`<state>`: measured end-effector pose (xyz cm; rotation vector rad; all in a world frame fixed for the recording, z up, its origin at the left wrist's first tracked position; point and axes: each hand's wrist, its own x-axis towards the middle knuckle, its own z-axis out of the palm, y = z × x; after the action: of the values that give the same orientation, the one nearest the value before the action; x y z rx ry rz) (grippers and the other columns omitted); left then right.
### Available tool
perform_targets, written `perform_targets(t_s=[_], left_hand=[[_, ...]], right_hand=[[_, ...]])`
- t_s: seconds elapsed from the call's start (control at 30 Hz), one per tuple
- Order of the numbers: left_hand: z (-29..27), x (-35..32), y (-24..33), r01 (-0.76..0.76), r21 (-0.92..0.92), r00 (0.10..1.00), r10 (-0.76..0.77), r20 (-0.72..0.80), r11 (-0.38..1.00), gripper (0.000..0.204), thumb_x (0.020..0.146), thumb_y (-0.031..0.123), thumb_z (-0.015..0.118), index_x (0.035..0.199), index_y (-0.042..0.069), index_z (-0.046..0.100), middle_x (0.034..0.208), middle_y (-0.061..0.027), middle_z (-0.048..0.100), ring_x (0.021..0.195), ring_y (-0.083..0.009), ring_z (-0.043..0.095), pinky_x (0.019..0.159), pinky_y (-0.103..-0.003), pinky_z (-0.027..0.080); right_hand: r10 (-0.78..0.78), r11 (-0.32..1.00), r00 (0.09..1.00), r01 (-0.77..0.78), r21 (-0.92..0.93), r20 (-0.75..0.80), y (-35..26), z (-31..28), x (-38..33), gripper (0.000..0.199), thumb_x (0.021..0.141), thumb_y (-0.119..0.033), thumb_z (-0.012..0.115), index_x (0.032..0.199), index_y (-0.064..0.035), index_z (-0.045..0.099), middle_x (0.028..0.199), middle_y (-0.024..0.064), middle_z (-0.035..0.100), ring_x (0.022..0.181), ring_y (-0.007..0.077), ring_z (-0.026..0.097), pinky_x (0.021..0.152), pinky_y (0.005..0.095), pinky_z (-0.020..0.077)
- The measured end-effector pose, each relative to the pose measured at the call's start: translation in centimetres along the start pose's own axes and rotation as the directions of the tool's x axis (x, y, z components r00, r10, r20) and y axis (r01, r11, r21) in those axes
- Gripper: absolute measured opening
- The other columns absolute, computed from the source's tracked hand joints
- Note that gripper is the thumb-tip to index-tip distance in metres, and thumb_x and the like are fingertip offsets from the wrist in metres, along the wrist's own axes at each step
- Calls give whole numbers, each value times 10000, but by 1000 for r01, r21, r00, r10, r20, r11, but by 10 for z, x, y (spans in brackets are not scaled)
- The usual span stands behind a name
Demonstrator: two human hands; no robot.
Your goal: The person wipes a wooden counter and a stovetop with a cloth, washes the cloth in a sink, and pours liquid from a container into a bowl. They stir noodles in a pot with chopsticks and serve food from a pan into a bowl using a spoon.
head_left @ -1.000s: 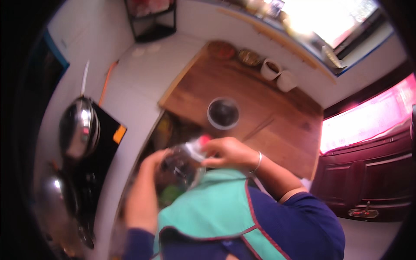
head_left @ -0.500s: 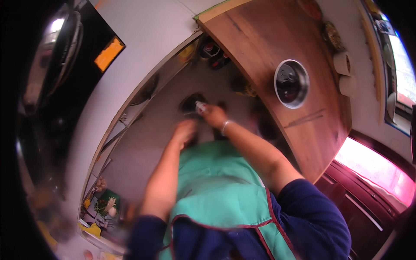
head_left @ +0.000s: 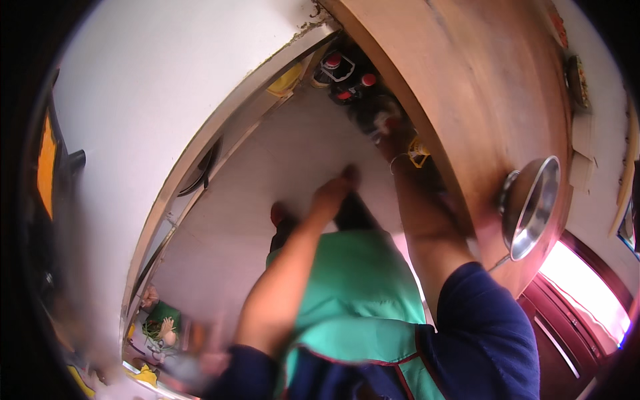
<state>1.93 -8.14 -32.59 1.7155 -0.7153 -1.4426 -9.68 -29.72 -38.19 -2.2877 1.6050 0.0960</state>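
Observation:
Beneath the edge of the wooden counter, my right hand (head_left: 392, 137) is closed around the whitish top of a dark bottle (head_left: 367, 113), both smeared by motion. Close by stand dark bottles with red caps (head_left: 367, 81) and a bottle with a yellow handle-like part (head_left: 418, 152). Over the floor in front of my apron, my left hand (head_left: 331, 195) is blurred, with nothing visible in it; its fingers cannot be made out.
A steel bowl (head_left: 531, 207) sits on the wooden counter (head_left: 460, 67) at right. White countertop (head_left: 160, 67) curves along the left, with a dark pan (head_left: 200, 170) below it. Vegetables (head_left: 163, 330) lie at lower left. A dark red cabinet (head_left: 553, 333) stands at lower right.
My right hand has carried the bottle from above the floor's middle to the right, under the counter edge. My left hand has shifted right. The view has swung too.

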Motion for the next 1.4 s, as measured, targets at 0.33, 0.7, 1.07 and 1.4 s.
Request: perform_targets(t_s=[0.33,0.7,1.07,1.4], left_hand=[[-6,-58,71,355,-148,926,-325,193,923,296,858,160,516,1112,16,564,1024,-57,609,937,-149,556,839,-286,420],[-3,-112,333,45,-283,968,28,248,958,454,866,167,534,1291,82,399,1239,-113,485,1041,-176,534,818,-300,446],[-22,-177,339,85,-194,990,-60,130,977,417,874,233,540,1247,66,455,1198,-79,528,1028,-170,553,872,-331,423],[-4,-189,354,154,-237,979,-116,168,959,423,884,220,540,1256,55,425,1146,-85,547,999,-182,571,839,-312,452]], right_hand=[[-5,817,991,-74,572,136,-73,-69,-176,333,782,-88,515,1110,-49,549,1099,218,542,1021,372,515,887,421,415],[483,245,875,-118,962,-15,-12,-367,-250,253,870,-99,508,1108,-19,546,1007,106,582,801,149,607,657,268,491],[322,338,935,34,941,-149,-10,-407,-250,365,864,-166,541,1182,1,480,1117,129,538,1023,215,547,804,300,463],[217,-237,838,-452,860,501,-16,-385,-207,352,887,-122,435,1232,-112,367,1113,136,535,990,284,562,800,442,486]])
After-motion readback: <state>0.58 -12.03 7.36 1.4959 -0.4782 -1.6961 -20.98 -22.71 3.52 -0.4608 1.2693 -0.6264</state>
